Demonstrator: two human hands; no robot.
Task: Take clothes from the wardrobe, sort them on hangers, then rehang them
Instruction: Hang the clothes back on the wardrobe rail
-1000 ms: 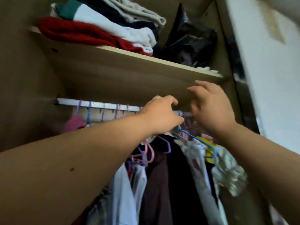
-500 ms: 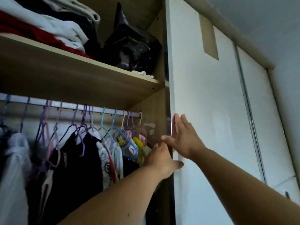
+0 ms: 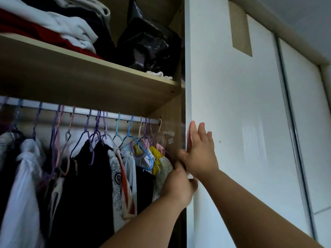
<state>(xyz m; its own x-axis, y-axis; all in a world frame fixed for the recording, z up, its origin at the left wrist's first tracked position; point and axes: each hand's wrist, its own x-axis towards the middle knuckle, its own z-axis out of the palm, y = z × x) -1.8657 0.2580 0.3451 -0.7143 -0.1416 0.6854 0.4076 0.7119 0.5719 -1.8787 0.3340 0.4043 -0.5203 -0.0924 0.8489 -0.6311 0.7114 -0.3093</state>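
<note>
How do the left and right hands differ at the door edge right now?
The left hand curls round the edge of the white door; the right hand lies flat on its face, fingers straight. The left sits lower than the right. Both touch the same door.

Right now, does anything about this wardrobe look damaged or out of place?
Yes: the door has a tan rectangular patch near its top, as if the white facing is missing there. Nothing else stands out.
</note>
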